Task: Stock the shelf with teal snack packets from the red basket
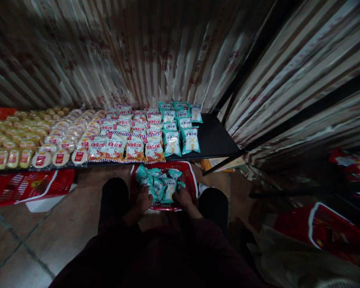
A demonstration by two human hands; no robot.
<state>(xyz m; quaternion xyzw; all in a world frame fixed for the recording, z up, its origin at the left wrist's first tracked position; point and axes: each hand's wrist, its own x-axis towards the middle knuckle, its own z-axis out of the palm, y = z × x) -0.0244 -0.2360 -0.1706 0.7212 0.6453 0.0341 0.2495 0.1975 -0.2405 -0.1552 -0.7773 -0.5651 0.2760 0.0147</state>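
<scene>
A red plastic basket (193,180) stands on the floor between my knees, with several small teal-and-white snack bags (169,189) lying jumbled inside. My left hand (143,199) reaches over its near rim, fingers closed on a snack bag at the left side. On the right side of the basket, my right hand (183,197) is curled round a bag of the same kind; its fingertips are partly hidden. Matching teal snack bags (191,140) stand in two columns at the right of the stocked shelf ahead.
The low black shelf (217,138) also bears red-and-white snack bags (135,147), round wrapped cakes (60,157) and yellow packs (13,158). Its leg (220,165) stands right of the basket. Other red baskets sit at left (52,184) and right (333,228). Striped sheeting hangs behind.
</scene>
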